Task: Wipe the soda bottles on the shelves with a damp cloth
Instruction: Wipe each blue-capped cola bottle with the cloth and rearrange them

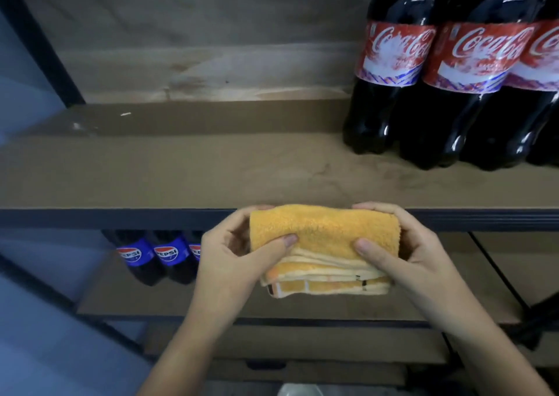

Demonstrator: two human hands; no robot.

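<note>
We face a shelving unit with dark metal rails and dusty brown board shelves [211, 171], backed by a plain grey-brown wall [196, 32] and edged at the left by a dark slanting metal upright [39, 41]. On the upper shelf, far right, stand large dark cola bottles with red Coca-Cola labels [393, 72], packed side by side and touching. On the lower shelf, to the left, we see smaller dark bottles with blue Pepsi labels [133, 256], also close together. Just in front of the upper shelf's front rail we hold a folded orange-yellow terry cloth [325, 235] in the air, well apart from both groups of bottles. Its fuzzy top fold faces us, and beneath it lie paler cream-striped layers with small dark marks. Our left hand [230, 259] grips the cloth's left end, thumb pressed on top; our right hand [414, 253] grips the right end likewise, fingers curled round behind.
</note>
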